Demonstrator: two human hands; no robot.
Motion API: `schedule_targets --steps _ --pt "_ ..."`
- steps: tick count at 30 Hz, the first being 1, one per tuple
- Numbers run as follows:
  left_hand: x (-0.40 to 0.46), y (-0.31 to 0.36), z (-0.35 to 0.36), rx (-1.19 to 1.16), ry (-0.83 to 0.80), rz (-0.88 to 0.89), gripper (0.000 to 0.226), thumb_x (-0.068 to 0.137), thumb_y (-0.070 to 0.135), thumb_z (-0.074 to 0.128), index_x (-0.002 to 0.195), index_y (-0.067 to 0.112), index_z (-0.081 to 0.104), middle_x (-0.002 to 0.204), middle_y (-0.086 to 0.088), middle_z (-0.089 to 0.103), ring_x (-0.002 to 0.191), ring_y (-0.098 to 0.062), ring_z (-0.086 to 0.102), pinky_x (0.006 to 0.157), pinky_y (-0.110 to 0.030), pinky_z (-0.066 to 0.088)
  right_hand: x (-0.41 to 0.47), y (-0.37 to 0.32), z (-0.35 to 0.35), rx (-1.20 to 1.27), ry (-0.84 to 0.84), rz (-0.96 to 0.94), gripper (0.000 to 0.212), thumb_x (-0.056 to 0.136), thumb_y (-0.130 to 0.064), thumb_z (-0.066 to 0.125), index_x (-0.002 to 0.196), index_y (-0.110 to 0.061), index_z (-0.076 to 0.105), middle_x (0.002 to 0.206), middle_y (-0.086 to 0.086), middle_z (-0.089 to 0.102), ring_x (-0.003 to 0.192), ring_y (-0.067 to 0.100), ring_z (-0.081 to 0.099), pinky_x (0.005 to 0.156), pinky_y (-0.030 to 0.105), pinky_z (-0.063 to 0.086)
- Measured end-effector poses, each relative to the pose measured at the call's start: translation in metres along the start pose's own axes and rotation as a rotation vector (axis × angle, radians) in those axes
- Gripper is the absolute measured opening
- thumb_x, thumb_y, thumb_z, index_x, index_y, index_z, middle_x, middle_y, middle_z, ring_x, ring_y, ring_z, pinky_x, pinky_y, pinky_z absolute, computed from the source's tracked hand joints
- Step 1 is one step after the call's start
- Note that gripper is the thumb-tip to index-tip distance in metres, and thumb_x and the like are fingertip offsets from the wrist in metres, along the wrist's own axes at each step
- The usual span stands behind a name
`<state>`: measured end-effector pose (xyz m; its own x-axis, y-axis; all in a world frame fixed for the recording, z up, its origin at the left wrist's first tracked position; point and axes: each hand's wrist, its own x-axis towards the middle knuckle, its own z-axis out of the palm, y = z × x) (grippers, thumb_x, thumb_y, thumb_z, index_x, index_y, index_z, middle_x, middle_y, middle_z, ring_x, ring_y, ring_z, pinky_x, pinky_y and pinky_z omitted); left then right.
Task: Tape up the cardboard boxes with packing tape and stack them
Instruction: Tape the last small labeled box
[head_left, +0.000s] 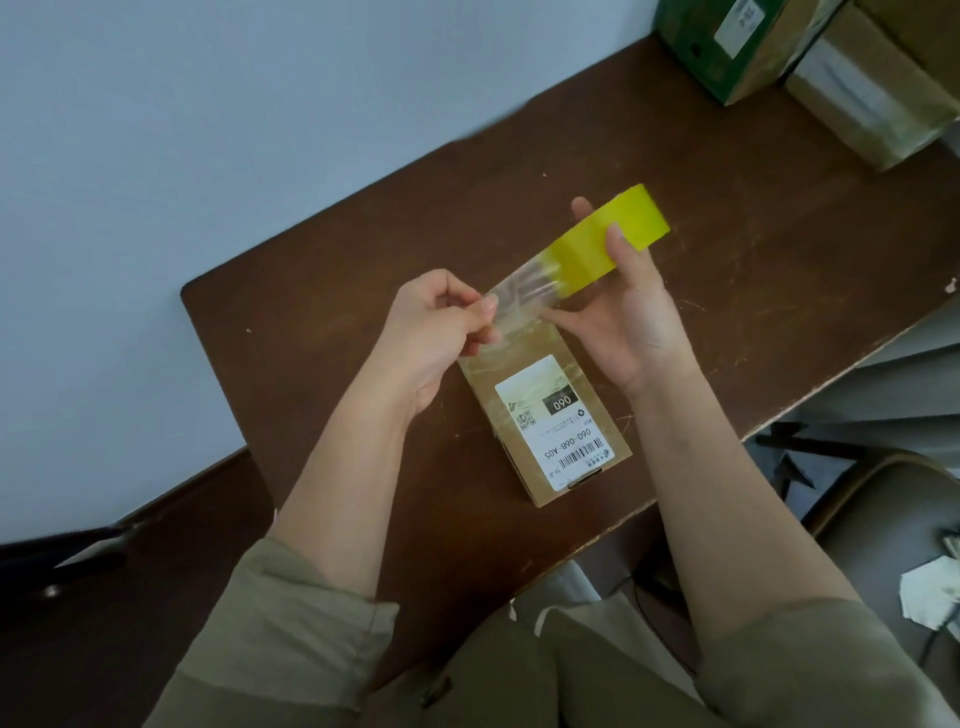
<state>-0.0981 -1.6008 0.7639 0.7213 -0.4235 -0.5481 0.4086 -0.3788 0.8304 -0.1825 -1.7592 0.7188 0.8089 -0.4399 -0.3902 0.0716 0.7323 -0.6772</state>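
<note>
A small brown cardboard box (550, 415) with a white shipping label lies flat on the dark wooden table (322, 291). Above its far end my right hand (631, 306) grips a yellow roll of packing tape (613, 234), fingers and thumb around its rim. A clear strip of tape (524, 291) runs from the roll down to my left hand (436, 332), which pinches the loose end between thumb and fingers just over the box's far edge.
At the table's far right corner stand a green box (737, 47) and a taped brown box (872, 98). A chair (883, 499) with crumpled paper sits at the right. A pale wall lies to the left, beyond the table's edge.
</note>
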Motion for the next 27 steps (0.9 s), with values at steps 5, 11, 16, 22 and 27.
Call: schedule_targets --steps 5,11,16,22,27 --pt "0.003 -0.004 -0.002 0.099 0.147 0.036 0.022 0.095 0.000 0.057 0.077 0.011 0.050 0.069 -0.006 0.057 0.052 -0.008 0.055 0.052 -0.021 0.044 0.011 0.000 -0.001 0.085 0.351 -0.090 0.041 0.094 0.004 0.059 0.116 -0.030 0.053 0.121 0.000 0.067 0.124 0.026 0.056 0.087 0.056 0.056" --pt "0.010 -0.045 -0.008 0.073 0.311 -0.044 0.021 0.095 0.005 0.054 0.077 0.015 0.051 0.079 -0.005 0.053 0.068 -0.016 0.047 0.063 -0.028 0.042 0.000 0.016 -0.011 -0.718 0.189 -0.241 0.066 0.079 0.006 0.078 0.132 0.003 0.040 0.090 -0.002 0.054 0.088 0.015 0.054 0.087 0.024 0.050" --pt "0.014 -0.043 -0.007 0.100 0.473 0.096 0.020 0.098 0.013 0.054 0.080 0.021 0.050 0.082 0.001 0.053 0.074 -0.013 0.050 0.070 -0.031 0.046 0.010 0.031 -0.018 -1.166 0.067 -0.195 0.096 0.066 -0.025 0.088 0.144 -0.007 0.035 0.129 0.014 0.051 0.116 0.026 0.053 0.104 0.040 0.047" --pt "0.023 -0.028 -0.006 0.061 0.475 0.165 0.018 0.095 0.010 0.056 0.080 0.019 0.052 0.082 0.002 0.052 0.076 -0.012 0.050 0.070 -0.031 0.047 0.016 0.042 -0.018 -1.388 0.054 -0.367 0.090 0.075 -0.002 0.080 0.149 0.001 0.029 0.156 0.020 0.019 0.132 0.030 0.024 0.107 0.014 0.013" --pt "0.026 -0.031 -0.004 0.024 0.455 0.162 0.020 0.094 0.010 0.057 0.077 0.019 0.052 0.080 0.000 0.051 0.074 -0.014 0.049 0.070 -0.032 0.046 0.026 0.054 -0.017 -1.406 0.100 -0.437 0.092 0.070 -0.010 0.087 0.146 0.001 0.036 0.157 0.016 0.022 0.130 0.035 0.026 0.112 0.024 0.017"
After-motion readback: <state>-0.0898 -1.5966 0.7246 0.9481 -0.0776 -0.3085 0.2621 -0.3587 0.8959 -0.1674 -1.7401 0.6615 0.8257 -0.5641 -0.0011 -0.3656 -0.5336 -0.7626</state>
